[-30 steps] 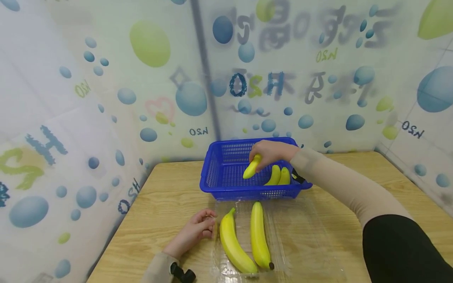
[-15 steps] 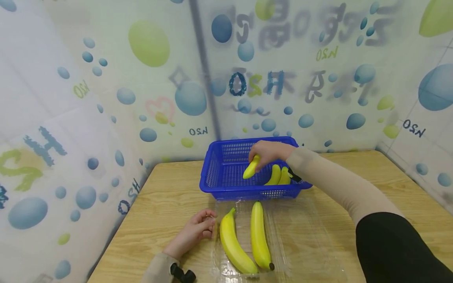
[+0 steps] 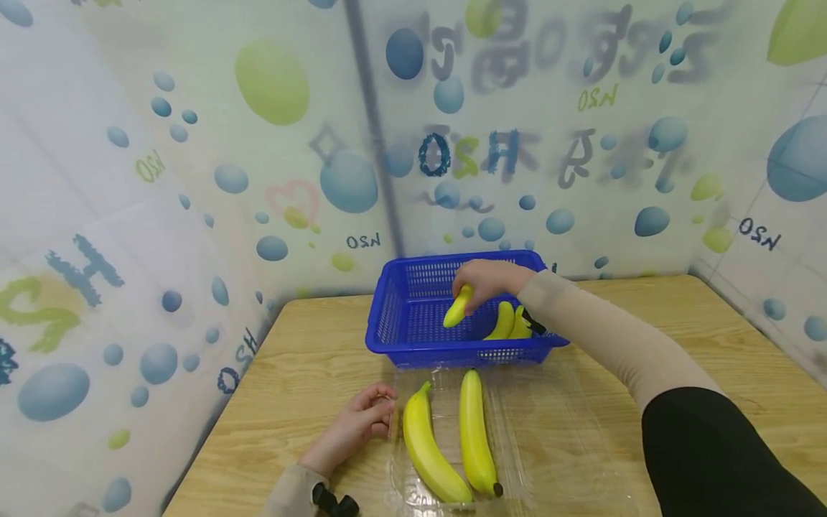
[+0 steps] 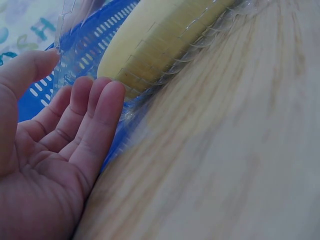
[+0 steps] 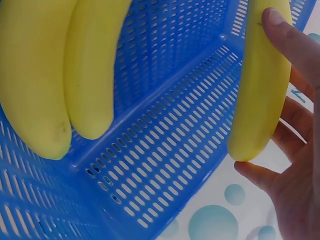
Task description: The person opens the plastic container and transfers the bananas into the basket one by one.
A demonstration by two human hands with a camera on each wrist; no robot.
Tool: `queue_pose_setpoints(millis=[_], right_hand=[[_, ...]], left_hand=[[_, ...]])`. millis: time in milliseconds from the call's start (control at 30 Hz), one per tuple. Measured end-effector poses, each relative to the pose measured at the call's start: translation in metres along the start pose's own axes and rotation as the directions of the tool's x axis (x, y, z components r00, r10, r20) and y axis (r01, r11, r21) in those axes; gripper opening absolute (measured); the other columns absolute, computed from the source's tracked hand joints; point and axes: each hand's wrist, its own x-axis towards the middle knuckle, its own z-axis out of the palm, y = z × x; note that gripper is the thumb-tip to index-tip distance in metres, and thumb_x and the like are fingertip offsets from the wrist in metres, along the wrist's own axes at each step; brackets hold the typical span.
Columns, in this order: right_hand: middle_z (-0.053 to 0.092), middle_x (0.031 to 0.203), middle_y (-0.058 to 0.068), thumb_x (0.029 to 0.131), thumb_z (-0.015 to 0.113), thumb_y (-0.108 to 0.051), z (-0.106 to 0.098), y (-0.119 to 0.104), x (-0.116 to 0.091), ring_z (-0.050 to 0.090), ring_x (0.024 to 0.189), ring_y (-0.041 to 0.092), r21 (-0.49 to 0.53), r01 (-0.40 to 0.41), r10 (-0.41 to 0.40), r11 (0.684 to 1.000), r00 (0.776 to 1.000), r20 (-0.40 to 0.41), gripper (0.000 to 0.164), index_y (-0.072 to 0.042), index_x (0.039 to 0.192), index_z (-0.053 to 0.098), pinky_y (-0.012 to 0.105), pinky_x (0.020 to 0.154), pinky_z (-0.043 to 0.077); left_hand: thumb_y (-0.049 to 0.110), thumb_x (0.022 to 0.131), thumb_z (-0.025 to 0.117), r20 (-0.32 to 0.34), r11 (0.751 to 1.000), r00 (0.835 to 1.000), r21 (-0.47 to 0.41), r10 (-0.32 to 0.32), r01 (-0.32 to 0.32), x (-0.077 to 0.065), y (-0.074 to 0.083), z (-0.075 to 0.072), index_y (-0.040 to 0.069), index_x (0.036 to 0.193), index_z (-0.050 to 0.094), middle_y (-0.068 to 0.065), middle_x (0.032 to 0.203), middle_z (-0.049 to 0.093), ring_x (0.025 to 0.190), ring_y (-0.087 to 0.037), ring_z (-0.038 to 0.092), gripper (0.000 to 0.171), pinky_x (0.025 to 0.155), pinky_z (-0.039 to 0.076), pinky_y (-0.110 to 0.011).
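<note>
My right hand [image 3: 486, 281] grips a yellow banana [image 5: 262, 80] inside the blue basket [image 3: 446, 352], thumb on one side and fingers on the other. Two other bananas [image 5: 35, 75] lie together at the basket's right end. In front of the basket lies a clear plastic box [image 3: 510, 445] with its lid part spread out to the right. Two bigger bananas lie lengthwise in its left part, a curved left banana [image 3: 429, 452] and a straighter right banana [image 3: 477, 434]. My left hand [image 3: 358, 424] holds the box's left edge, thumb at the rim [image 4: 58, 35] and bent fingers against the side wall.
Everything stands on a wooden table [image 3: 310, 352]. A patterned curtain [image 3: 291, 165] rises close behind the basket and along the left side. Wrist cameras [image 3: 334, 500] are strapped to both arms.
The right hand, with the banana, has shifted only slightly left inside the basket, and its forearm has swung a little left. The left hand stays at the box's edge.
</note>
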Motion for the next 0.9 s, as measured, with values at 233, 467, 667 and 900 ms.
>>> queue_pose_setpoints(millis=[233,467,667,900], right_hand=[[0.066,0.101,-0.001,0.078,0.082,-0.033,0.004,0.003,0.000,0.057,0.089,0.016,0.012,-0.019,0.019,1.000,1.000,0.018,0.038,-0.010,0.107,0.072,0.032,0.083,0.050],[0.066,0.099,-0.002,0.076,0.084,-0.029,0.013,0.005,0.002,0.057,0.085,0.014,0.087,-0.030,0.027,0.996,0.999,0.039,0.034,-0.011,0.103,0.073,0.030,0.080,0.052],[0.067,0.095,-0.004,0.076,0.084,-0.028,0.018,0.005,0.003,0.059,0.082,0.013,0.133,-0.081,0.070,0.988,0.994,0.086,0.032,-0.012,0.102,0.073,0.028,0.078,0.053],[0.067,0.089,-0.006,0.076,0.084,-0.025,0.026,0.006,0.002,0.059,0.078,0.012,0.177,-0.115,0.092,0.977,0.987,0.133,0.027,-0.014,0.098,0.074,0.027,0.074,0.053]], left_hand=[[0.009,0.097,0.053,-0.003,1.000,1.000,0.001,-0.005,0.005,0.001,0.001,-0.001,0.001,0.113,0.045,-0.003,0.087,0.055,0.073,-0.011,0.057,0.019,0.066,0.053,-0.027],[0.009,0.097,0.054,-0.006,1.000,1.000,0.002,-0.015,0.015,0.002,0.002,-0.001,0.002,0.113,0.045,-0.003,0.086,0.054,0.073,-0.012,0.056,0.020,0.066,0.053,-0.027],[0.010,0.098,0.054,-0.005,1.000,1.000,0.002,-0.019,0.019,0.001,0.003,0.000,-0.001,0.115,0.044,-0.003,0.087,0.054,0.073,-0.012,0.056,0.023,0.066,0.053,-0.027],[0.010,0.098,0.053,0.005,1.000,1.000,-0.001,-0.004,0.004,0.000,0.000,0.000,0.001,0.114,0.045,-0.003,0.086,0.054,0.073,-0.012,0.057,0.019,0.066,0.053,-0.027]])
